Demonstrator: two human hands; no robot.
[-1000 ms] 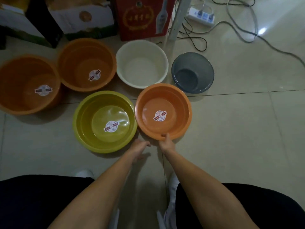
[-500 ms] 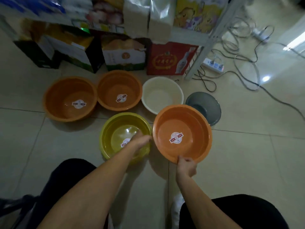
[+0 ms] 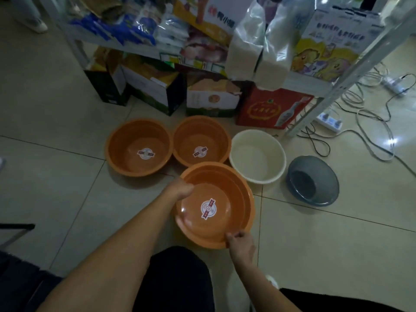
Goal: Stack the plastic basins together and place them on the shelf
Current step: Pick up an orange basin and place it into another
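An orange basin (image 3: 227,194) with a round sticker in its bottom is held low over the floor in front of my knees. My left hand (image 3: 181,191) grips its left rim and my right hand (image 3: 240,244) grips its near rim. The yellow-green basin seen earlier is out of sight, where the held basin now is. On the floor behind stand two more orange basins (image 3: 138,147) (image 3: 201,140), a white basin (image 3: 257,156) and a grey basin (image 3: 313,181) that leans to one side. The metal shelf (image 3: 310,83) stands behind them, packed with goods.
Cartons and a red box (image 3: 270,109) sit under the shelf's lowest board. A slanted shelf leg (image 3: 333,95) comes down right of the white basin. A power strip (image 3: 329,121) and loose cables lie on the tiles at the right.
The orange basin has moved left, over the spot of the yellow-green basin, which no longer shows. My left hand went from that basin's rim to the orange one. The view has tilted up.
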